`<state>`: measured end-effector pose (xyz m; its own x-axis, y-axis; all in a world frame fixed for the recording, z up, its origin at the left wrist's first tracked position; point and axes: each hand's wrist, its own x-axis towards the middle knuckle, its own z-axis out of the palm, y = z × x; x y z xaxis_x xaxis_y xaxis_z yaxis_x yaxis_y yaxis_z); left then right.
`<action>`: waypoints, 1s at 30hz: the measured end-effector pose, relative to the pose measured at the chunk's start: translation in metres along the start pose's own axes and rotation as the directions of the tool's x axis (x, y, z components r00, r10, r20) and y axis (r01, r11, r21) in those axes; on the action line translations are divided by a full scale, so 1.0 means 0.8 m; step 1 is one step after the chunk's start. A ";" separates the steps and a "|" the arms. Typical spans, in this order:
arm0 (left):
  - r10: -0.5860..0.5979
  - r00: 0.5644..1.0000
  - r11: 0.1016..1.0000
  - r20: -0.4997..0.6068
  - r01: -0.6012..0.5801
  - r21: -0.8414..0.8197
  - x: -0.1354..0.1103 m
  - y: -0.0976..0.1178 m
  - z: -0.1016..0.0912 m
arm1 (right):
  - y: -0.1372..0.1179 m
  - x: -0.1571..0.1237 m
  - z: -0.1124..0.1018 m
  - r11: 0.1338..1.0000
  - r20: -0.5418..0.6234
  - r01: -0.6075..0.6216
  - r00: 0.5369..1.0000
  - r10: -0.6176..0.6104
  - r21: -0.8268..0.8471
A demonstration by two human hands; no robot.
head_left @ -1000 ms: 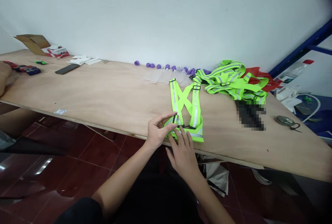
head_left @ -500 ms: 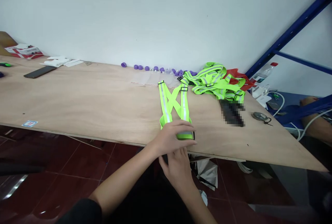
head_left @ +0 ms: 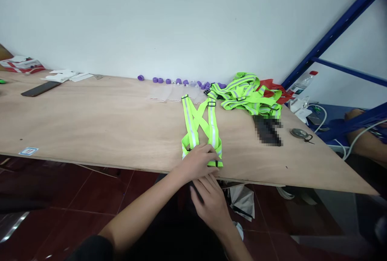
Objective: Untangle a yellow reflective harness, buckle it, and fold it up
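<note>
A neon-yellow reflective vest [head_left: 198,122] of elastic straps lies on the wooden table, its two striped shoulder straps upright in view and crossed straps between them. My left hand [head_left: 199,161] rests over its lower waist band near the table's front edge, fingers stretched across the band and thumb apart. Part of the band and a dark buckle show just right of the fingertips. Below it, at the table edge, is my right hand [head_left: 211,200], fingers extended and thumb spread. Its fingertips come up to the left hand and are partly hidden there.
More neon straps [head_left: 244,96] lie heaped at the back right beside red cloth [head_left: 273,90]. Purple rolls [head_left: 168,81] and clear bags [head_left: 167,92] line the wall. A round metal object [head_left: 299,133] and a bottle [head_left: 304,83] are rightward; another person's arm [head_left: 364,136] is beyond.
My left hand has settled lower onto the waist band, which now lies flatter with its edge squared. My right hand has shifted slightly down, its thumb further from the left wrist. The view has turned slightly right.
</note>
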<state>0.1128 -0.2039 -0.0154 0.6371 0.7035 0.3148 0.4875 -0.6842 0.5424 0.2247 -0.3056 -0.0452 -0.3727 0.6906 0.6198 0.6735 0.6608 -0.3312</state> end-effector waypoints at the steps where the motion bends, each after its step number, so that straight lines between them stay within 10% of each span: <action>1: 0.006 1.000 1.000 0.004 -0.006 0.006 -0.002 -0.002 0.000 | 0.005 0.000 -0.008 0.998 -0.055 0.019 0.998 -0.016 0.053; 5: 0.033 0.998 0.996 0.058 -0.038 0.086 -0.007 -0.002 0.001 | 0.030 0.003 -0.033 0.992 -0.281 -0.108 0.952 0.120 0.058; 9: 0.006 0.999 0.994 0.047 -0.011 0.110 -0.008 0.004 -0.001 | 0.053 0.008 -0.031 0.947 -0.270 -0.320 0.914 0.301 -0.025; 24: 0.125 0.992 0.960 0.001 -0.121 0.253 -0.008 0.015 -0.007 | 0.079 0.006 -0.031 0.970 0.010 -0.117 0.992 0.122 -0.211; 30: -0.147 0.969 0.940 -0.199 0.199 0.277 -0.073 0.015 -0.018 | 0.083 0.007 -0.028 0.958 -0.021 -0.076 0.997 0.073 -0.276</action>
<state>0.0730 -0.2504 -0.0160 0.4273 0.8202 0.3804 0.7502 -0.5564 0.3571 0.2814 -0.2643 -0.0479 -0.3092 0.7309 0.6084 0.8499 0.4994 -0.1681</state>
